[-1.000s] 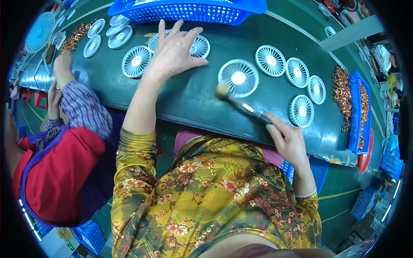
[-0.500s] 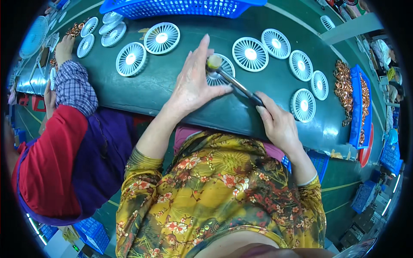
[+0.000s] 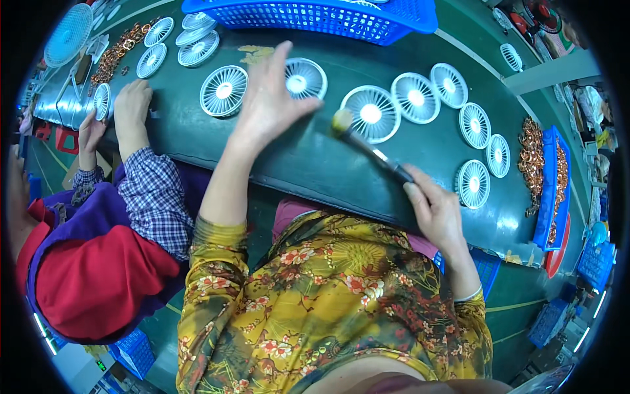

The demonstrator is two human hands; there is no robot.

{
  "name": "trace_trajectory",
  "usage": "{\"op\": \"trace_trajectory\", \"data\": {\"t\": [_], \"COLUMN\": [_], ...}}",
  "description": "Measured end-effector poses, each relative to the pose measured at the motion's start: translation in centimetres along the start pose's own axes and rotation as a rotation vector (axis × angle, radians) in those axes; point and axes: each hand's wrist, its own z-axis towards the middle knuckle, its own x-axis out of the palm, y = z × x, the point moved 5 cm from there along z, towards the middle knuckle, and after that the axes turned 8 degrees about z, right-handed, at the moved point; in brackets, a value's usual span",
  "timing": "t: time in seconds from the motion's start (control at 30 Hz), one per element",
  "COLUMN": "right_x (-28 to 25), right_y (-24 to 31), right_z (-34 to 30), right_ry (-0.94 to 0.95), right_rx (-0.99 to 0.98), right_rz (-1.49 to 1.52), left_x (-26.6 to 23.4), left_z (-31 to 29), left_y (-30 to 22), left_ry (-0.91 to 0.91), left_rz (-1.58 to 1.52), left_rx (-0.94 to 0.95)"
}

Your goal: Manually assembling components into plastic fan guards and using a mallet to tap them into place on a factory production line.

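Note:
My right hand (image 3: pixel 434 202) grips the dark handle end of a small mallet (image 3: pixel 378 156) with a metal shaft and a yellowish head. The head hovers at the left edge of a round white slatted disc (image 3: pixel 371 114), like a fan grille, lying on the green table; I cannot tell whether they touch. My left hand (image 3: pixel 266 102), slightly blurred, is open with thumb and fingers apart. It overlaps the left edge of another white disc (image 3: pixel 304 80); contact is unclear. A third disc (image 3: pixel 224 91) lies to its left.
More discs (image 3: pixel 449 86) lie right. Copper-coloured rings (image 3: pixel 530 154) are heaped beside a blue tray (image 3: pixel 548 190); another ring pile (image 3: pixel 118 52) lies far left. A blue basket (image 3: pixel 315 21) stands at the back. Left, a co-worker's hand (image 3: pixel 92 133) holds a disc.
My left hand has moved left, away from the mallet, and the disc beside it lies farther right. The mallet head is clear of my left hand. The co-worker's far hand has come nearer.

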Motion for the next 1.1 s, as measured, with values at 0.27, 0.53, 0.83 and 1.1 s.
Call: {"op": "trace_trajectory", "data": {"t": [0.27, 0.53, 0.83, 1.1], "right_x": [0.8, 0.8, 1.4, 7.6], "right_y": [3.9, 0.7, 6.2, 5.7], "right_z": [2.8, 2.2, 4.4, 6.1], "right_ry": [-0.204, -0.003, 0.023, 0.229], "right_rx": [-0.356, 0.119, -0.102, -0.074], "right_rz": [0.016, 0.002, 0.366, -0.147], "left_x": [0.2, -3.6, -3.6, -2.2], "left_z": [-3.5, -4.3, -6.4, -7.4], "left_y": [-2.4, 2.1, 3.9, 3.5], "left_ry": [0.067, -0.276, -0.18, -0.21], "left_rz": [-0.106, 0.192, 0.071, -0.092], "left_rx": [-0.062, -0.031, -0.197, -0.206]}}
